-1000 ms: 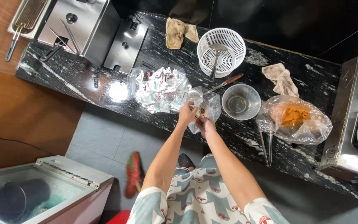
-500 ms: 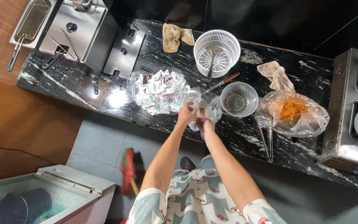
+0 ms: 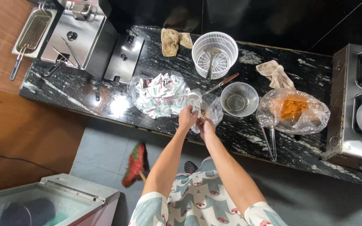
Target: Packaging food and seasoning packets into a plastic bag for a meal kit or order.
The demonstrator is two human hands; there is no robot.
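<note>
Both hands meet at the counter edge, the left hand (image 3: 187,118) and right hand (image 3: 206,125) pinching a small clear bag (image 3: 208,109) lying just beyond their fingertips

Behind each grip I see bare forearms running back to short sleeves of a pale top patterned in grey-blue and red.
</note>
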